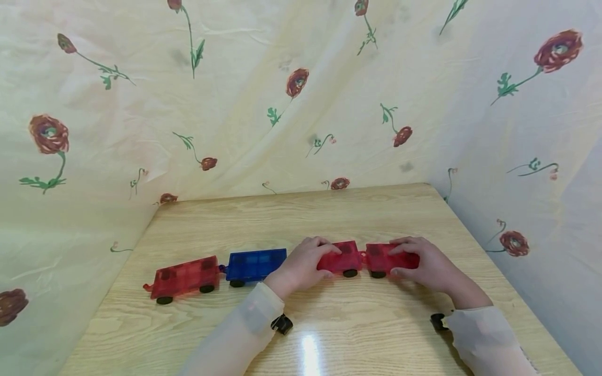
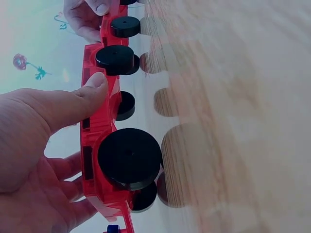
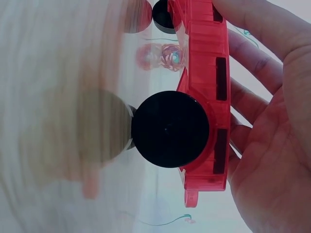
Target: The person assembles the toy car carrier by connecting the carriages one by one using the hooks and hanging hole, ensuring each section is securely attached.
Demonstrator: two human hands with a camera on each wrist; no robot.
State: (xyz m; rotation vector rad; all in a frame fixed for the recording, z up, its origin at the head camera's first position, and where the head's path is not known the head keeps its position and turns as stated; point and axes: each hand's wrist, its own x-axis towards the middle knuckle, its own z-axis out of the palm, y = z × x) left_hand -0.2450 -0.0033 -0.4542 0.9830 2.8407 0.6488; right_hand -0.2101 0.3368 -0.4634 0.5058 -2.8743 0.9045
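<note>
My left hand grips a translucent red toy train car by its sides, thumb on the near side and fingers over the far side. My right hand holds a second red train car the same way, just to the right. Between these two cars lies a small red hook; whether it is latched cannot be made out. Left of my left hand stands a blue train car, partly covered by that hand. A third red car joins its far end. Black wheels show under the held car.
The cars form a row across a light wood table. A floral cloth hangs behind and at both sides of it. Dark wrist camera pieces sit under the sleeves.
</note>
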